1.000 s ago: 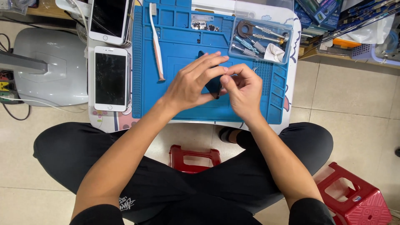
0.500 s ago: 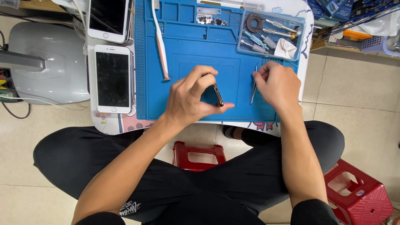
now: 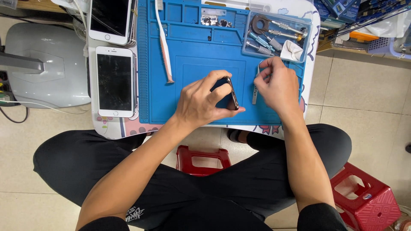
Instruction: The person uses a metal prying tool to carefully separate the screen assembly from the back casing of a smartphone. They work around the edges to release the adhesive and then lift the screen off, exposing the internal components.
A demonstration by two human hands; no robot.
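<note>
A dark phone (image 3: 229, 92) is gripped on edge by the left hand (image 3: 201, 102) over the blue mat (image 3: 192, 47); metal tweezers (image 3: 256, 87) are pinched by the right hand (image 3: 278, 85).

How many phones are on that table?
3: two white phones lie left of the blue mat; the left hand holds a dark phone on edge. Others may be hidden.

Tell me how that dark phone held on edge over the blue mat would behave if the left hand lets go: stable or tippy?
Probably tippy: the phone stands on its thin edge, steadied only by the left hand. It looks rigid and flat, so it would likely flop onto the blue mat rather than roll. Its smooth edge may slip in the fingers; the right hand holds tweezers, not the phone.
</note>
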